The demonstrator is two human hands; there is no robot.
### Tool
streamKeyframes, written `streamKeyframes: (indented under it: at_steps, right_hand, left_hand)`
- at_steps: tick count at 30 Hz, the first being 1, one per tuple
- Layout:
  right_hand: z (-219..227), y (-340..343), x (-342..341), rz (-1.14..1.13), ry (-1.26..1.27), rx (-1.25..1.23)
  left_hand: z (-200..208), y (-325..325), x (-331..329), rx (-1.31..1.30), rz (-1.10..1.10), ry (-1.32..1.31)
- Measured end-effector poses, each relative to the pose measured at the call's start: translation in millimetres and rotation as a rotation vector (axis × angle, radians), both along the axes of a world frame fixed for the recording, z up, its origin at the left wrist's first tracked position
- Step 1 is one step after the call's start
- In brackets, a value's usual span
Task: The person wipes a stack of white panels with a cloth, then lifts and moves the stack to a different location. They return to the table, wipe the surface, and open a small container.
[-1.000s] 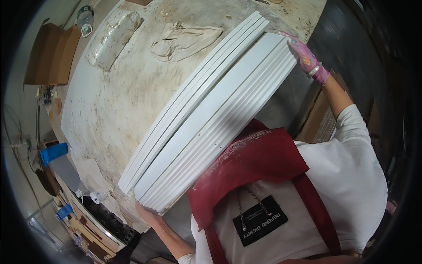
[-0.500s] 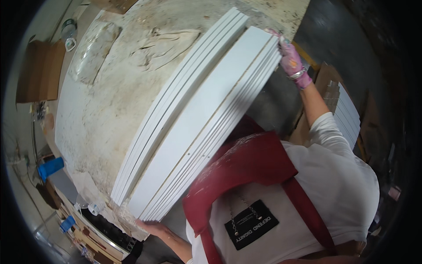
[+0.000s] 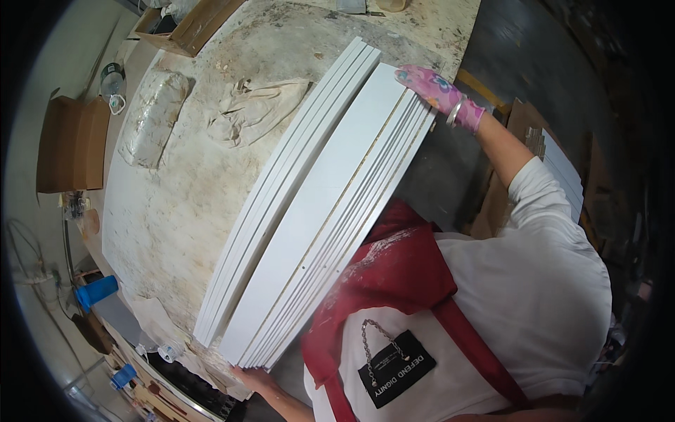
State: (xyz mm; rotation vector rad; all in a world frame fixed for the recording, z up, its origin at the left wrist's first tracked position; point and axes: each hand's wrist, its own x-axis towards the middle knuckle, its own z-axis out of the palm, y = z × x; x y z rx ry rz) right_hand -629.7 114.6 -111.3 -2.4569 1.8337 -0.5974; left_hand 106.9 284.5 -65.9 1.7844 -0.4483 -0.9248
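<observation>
A stack of long white boards lies slantwise along the table's edge, close against my red apron. At its far right end, my right hand, in a pink patterned glove, is closed over the top corner with its fingers on the upper board. My left hand holds the near left end from below; its fingertips are mostly hidden by the boards. A second stack of white boards lies just left of the first, with a narrow gap between them, and neither hand touches it.
The stained worktable carries a crumpled cloth and a plastic-wrapped bundle. A cardboard box stands at the back, and an open brown carton is at left. More white boards lie at lower level on the right.
My right hand has shifted from the outer end of the stack to over its top corner. The view has moved, so the table and boards appear shifted; my left hand stays at the near end.
</observation>
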Motion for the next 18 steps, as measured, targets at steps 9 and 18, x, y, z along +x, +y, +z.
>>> streamKeyframes:
  at_steps: [9,18]
  right_hand:
    - [-3.5,-11.8,23.7,-0.2,-0.4,0.068]
    - [10.6,26.3,9.7,-0.107,-0.495,0.173]
  left_hand:
    - [-15.2,9.5,1.3,-0.073,0.007,-0.053]
    - [6.9,24.1,-12.5,-0.034,-0.103,0.053]
